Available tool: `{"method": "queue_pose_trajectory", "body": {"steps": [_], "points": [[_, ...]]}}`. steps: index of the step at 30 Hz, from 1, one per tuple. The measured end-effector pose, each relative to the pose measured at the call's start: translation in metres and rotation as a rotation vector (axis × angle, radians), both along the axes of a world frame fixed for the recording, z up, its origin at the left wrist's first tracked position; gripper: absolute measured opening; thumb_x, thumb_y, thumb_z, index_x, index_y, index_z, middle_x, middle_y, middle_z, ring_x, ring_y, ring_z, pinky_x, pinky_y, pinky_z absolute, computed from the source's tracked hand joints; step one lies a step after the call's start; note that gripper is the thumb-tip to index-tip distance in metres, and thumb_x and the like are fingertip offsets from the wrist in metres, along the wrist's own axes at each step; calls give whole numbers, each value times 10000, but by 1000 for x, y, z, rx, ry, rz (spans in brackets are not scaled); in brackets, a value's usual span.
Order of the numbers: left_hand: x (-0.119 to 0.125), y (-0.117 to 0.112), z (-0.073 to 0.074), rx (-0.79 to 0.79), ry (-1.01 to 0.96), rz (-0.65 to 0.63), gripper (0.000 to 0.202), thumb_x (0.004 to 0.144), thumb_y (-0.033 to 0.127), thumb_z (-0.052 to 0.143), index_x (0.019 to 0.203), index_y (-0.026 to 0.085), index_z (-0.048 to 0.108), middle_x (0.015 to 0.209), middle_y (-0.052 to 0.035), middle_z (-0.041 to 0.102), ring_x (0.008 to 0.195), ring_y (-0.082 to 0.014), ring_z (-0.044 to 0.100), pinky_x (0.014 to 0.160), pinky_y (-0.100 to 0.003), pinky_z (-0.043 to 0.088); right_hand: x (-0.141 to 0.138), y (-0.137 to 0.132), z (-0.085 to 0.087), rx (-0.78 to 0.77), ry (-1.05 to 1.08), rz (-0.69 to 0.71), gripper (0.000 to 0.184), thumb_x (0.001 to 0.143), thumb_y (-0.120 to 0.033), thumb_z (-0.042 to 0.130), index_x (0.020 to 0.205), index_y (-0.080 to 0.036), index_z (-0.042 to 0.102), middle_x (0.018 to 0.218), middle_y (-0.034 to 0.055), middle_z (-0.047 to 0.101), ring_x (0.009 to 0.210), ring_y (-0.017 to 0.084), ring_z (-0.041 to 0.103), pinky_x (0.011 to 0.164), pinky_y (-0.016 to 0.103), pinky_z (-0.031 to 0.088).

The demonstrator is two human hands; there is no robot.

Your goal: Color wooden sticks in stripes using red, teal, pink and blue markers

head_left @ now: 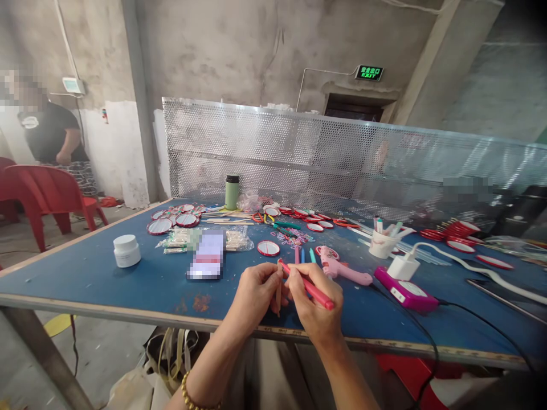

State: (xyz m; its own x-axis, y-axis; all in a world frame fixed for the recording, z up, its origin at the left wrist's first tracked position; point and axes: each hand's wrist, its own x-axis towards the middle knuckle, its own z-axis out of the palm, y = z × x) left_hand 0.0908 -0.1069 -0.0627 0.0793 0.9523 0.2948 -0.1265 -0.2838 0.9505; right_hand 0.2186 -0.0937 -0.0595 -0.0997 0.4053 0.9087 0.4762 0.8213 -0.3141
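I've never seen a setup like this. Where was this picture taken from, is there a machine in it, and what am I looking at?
No robot is at work here: these are a person's own two bare hands. The single picture comes from a camera worn on that person's head, looking forward and down.

The left hand pinches a thin pale stick. The right hand grips a red pen much as one does for writing, its far end up by the left fingertips.

On the blue table lie a phone, a white jar, a green bottle, a pink glue gun, a cup of pens and several red-rimmed discs. Behind stands a perforated metal panel.
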Motion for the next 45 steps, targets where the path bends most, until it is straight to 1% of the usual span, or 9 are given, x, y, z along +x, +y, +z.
{"method": "queue_pose_trajectory", "body": {"steps": [5,12,20,26,31,39,45], "points": [[0,1,0,6,14,10,355,877,480,558,712,167,577,431,26,539,380,-94,482,423,-191,359,0,-1,1,-5,4,9,144,939,-204,538,859,-189,657,685,10,722,554,130,671,534,232,513],[0,0,0,6,27,9,388,875,504,551,690,165,580,424,25,523,378,-97,481,420,-195,360,0,-1,2,6,-11,7,157,941,-207,531,851,-191,659,685,12,728,555,132,677,532,230,518],[0,1,0,-4,18,9,396,854,511,566,668,162,587,425,23,524,372,-95,479,424,-199,365,-1,-1,3,0,-5,26,150,937,-200,534,855,-198,660,694,4,728,543,124,673,535,232,524],[0,1,0,-14,12,5,392,840,524,584,692,161,593,457,16,555,377,-101,496,408,-201,374,-1,-1,3,-16,-1,28,155,937,-204,534,842,-194,657,678,8,722,545,129,673,526,227,516],[1,0,1,-31,-2,4,392,843,527,587,714,156,598,473,4,586,380,-97,488,403,-195,376,0,-1,1,-2,9,-12,152,938,-211,539,830,-191,644,654,7,715,518,127,653,513,232,502],[0,1,-1,-10,4,-6,399,851,520,586,677,161,595,450,14,558,378,-98,494,403,-192,366,0,0,1,-15,0,11,154,938,-214,535,843,-198,655,682,7,719,561,134,678,540,237,522],[0,1,-1,-26,-18,-1,385,857,523,582,723,163,590,444,22,561,378,-96,484,474,-214,455,0,0,0,-12,14,-28,164,943,-223,531,824,-197,641,658,13,714,539,134,658,508,235,498]]}}
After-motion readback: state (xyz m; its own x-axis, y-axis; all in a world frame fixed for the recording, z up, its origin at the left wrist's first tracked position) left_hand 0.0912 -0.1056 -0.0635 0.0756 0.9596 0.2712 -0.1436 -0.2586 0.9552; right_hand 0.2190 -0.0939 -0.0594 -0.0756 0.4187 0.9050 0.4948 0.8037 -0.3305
